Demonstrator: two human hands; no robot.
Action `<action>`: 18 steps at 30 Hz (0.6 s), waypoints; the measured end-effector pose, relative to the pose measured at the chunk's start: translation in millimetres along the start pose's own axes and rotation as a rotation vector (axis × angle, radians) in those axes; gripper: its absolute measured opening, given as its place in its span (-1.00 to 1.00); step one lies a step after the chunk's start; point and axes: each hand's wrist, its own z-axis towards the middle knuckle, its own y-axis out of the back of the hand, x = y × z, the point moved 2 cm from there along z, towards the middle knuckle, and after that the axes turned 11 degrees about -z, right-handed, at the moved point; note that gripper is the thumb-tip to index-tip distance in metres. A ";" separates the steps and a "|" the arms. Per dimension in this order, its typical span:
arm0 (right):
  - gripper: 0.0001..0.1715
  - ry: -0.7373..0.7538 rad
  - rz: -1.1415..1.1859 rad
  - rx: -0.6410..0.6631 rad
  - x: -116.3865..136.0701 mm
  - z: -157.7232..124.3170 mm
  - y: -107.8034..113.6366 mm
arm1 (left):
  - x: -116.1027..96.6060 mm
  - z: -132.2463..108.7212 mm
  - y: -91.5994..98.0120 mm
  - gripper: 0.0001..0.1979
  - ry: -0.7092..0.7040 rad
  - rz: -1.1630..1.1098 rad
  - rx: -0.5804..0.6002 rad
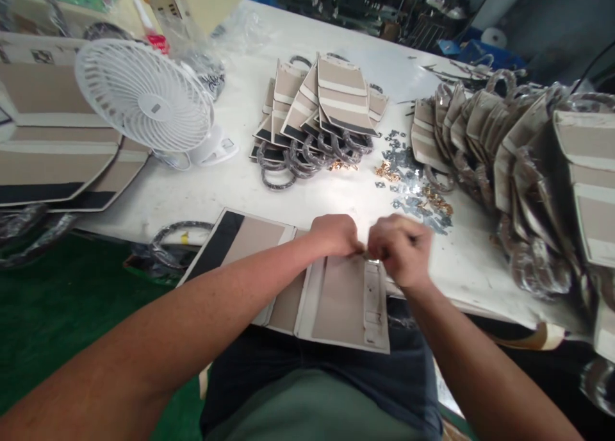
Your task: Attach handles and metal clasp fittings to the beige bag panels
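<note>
A flat beige bag panel (339,300) with cream strips and a dark band lies across the near table edge and my lap. At its far edge my left hand (336,234) is closed, fingertips pressed to the panel near its corner. Beside it my right hand (403,249), slightly blurred, is closed at the same corner; what its fingers hold is hidden. Between the fingertips runs the end of a whitish strip (373,306) with small slots. A plastic-wrapped handle (177,239) shows past the panel's left end.
Stacked bag panels (341,91) with wrapped handles lie ahead. More bag panels (485,130) crowd the right. Small metal plates (408,184) and gold-coloured pieces (437,200) are scattered between. A white fan (148,101) stands left, by large panels (52,159). Green floor (96,287) shows below.
</note>
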 end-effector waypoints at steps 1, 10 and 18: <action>-0.46 -0.023 -0.006 0.007 -2.9 -1.7 -0.2 | -0.6 -0.1 0.4 -0.60 0.007 0.004 0.008; -0.48 0.017 0.038 -0.045 -6.8 -8.3 13.7 | -2.1 2.0 0.8 -0.62 0.045 -0.022 0.029; -0.49 0.012 0.018 -0.107 -10.0 -13.1 19.3 | -4.7 -1.8 0.6 -0.63 0.057 -0.052 -0.010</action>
